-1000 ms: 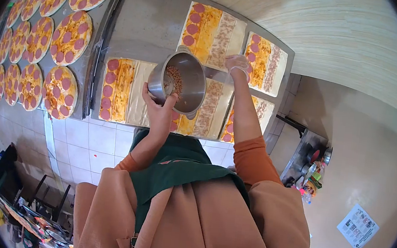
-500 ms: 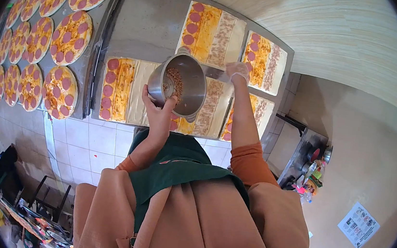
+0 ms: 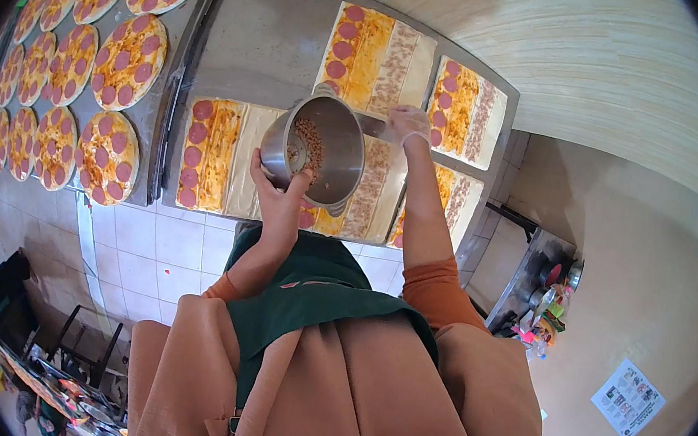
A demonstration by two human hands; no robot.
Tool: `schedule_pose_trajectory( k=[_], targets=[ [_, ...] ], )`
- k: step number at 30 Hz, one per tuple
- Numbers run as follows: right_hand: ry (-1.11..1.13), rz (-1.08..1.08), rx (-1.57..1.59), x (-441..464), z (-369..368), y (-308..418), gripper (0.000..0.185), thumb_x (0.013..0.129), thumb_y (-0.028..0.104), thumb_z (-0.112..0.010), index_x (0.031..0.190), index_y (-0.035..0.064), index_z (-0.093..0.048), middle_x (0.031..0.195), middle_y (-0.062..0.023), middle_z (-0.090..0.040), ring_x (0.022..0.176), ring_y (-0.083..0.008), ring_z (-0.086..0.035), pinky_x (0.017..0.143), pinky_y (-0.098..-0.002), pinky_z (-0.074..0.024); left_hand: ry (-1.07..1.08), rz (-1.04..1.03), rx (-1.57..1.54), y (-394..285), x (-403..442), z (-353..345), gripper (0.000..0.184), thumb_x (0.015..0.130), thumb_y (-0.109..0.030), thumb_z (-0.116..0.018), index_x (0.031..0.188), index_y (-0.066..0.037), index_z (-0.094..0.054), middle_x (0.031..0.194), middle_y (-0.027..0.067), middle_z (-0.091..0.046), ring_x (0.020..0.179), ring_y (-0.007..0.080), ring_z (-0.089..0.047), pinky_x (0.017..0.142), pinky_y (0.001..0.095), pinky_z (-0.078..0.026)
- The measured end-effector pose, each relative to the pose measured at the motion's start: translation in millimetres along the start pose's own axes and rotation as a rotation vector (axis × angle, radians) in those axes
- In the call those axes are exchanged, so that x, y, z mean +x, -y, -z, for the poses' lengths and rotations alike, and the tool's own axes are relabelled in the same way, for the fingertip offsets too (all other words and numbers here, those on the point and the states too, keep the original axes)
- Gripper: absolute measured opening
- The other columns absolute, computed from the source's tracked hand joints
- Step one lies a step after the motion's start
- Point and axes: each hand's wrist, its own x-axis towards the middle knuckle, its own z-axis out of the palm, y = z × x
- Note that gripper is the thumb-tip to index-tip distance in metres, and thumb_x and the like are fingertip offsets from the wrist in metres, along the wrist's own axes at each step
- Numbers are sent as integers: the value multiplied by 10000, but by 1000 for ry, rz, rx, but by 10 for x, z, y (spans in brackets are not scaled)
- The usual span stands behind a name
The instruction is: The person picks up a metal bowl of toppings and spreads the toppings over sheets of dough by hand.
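Observation:
My left hand [image 3: 280, 195] grips the near wall of a steel pot [image 3: 344, 154], thumb inside the rim and fingers outside. The pot tilts, and crumbly brown minced meat [image 3: 309, 141] lies inside it. To the right of the pot, my right hand [image 3: 410, 126], in a clear plastic glove, hangs above the gap between dough sheets. Its fingers are curled together; what they hold, if anything, is hidden. Below it a dough sheet [image 3: 384, 188] carries a strip of meat crumbs. Behind, another sheet [image 3: 367, 58] has pepperoni, orange sauce and crumbs in strips.
On the left, a tray [image 3: 172, 55] bears several round pepperoni pizzas [image 3: 129, 60]. More striped dough sheets [image 3: 465, 111] lie at the right of the metal work tray [image 3: 254, 29]. A wall [image 3: 635, 86] borders the right and far sides. Beyond the right corner stands a low shelf [image 3: 540, 247].
My right hand has shifted slightly left, toward the pot, and its fingers are more curled. My left hand and the pot stay nearly in place.

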Motion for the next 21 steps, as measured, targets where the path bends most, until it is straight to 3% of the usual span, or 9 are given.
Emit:
schedule_pose_trajectory(
  k=[1, 4, 7, 10, 13, 16, 21],
  targets=[
    [14, -18, 61, 53, -26, 17, 215, 761, 287, -606, 890, 175, -738, 899, -119, -693, 861, -260, -667, 770, -355, -518, -2, 1, -4, -6, -3, -4, 896, 769, -125, -682, 1436, 21, -102, 1269, 204, -397, 1140, 248, -446, 995, 328, -350],
    [-110, 210, -203, 202, -66, 37, 233, 740, 157, -676, 928, 24, -710, 740, -77, -683, 641, -126, -644, 604, -266, -518, -2, -5, 6, 12, 4, 18, 892, 771, -128, -682, 1434, 24, -105, 1255, 200, -405, 1128, 242, -451, 984, 327, -357],
    [-74, 110, 37, 440, -207, -95, 215, 738, 135, -664, 920, 31, -710, 758, -91, -690, 634, -138, -642, 588, -270, -512, 3, -8, -10, 0, 0, 34, 889, 771, -131, -683, 1434, 24, -111, 1241, 194, -415, 1116, 236, -455, 973, 326, -363],
    [4, -26, 121, 628, -140, -92, 237, 781, 266, -571, 888, 130, -732, 929, -118, -698, 862, -267, -670, 784, -358, -522, -10, 0, 2, -42, -8, 43, 886, 772, -131, -683, 1437, 15, -115, 1236, 193, -420, 1113, 234, -457, 966, 325, -367],
    [-162, 53, -303, 665, 125, 215, 288, 815, 276, -525, 896, 84, -723, 968, -131, -693, 893, -296, -666, 799, -376, -519, -23, 11, 6, -58, -12, 63, 882, 773, -130, -681, 1440, 2, -120, 1243, 190, -413, 1120, 234, -452, 970, 323, -361],
    [-146, 105, -556, 820, 322, 521, 347, 836, 293, -492, 916, 33, -708, 992, -166, -682, 933, -316, -658, 805, -392, -516, -30, -15, 0, -11, 15, 101, 877, 775, -130, -678, 1441, -6, -122, 1255, 188, -405, 1132, 235, -442, 981, 323, -350],
    [-118, 215, -771, 1490, 319, 430, 298, 826, 246, -531, 936, 30, -705, 1014, -197, -668, 973, -322, -646, 820, -402, -510, -30, -18, -31, -85, 3, 68, 858, 783, -127, -665, 1439, -7, -125, 1270, 189, -395, 1152, 240, -427, 998, 327, -335]
  ],
)
